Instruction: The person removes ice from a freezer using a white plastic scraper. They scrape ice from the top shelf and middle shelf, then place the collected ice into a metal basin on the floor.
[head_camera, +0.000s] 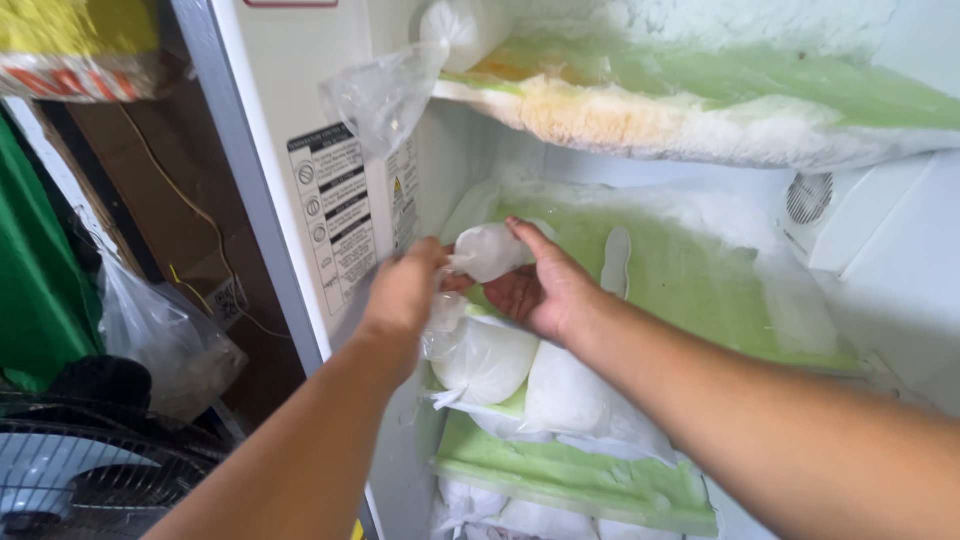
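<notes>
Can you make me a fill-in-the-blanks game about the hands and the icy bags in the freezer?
1. Both hands, the left hand and the right hand, hold one small ____ bag.
2. The shelf behind the hands is coloured ____.
3. Thick white ____ coats the upper shelf.
4. Two more white bags lie ____ the hands.

Missing words: white; green; frost; below
</notes>
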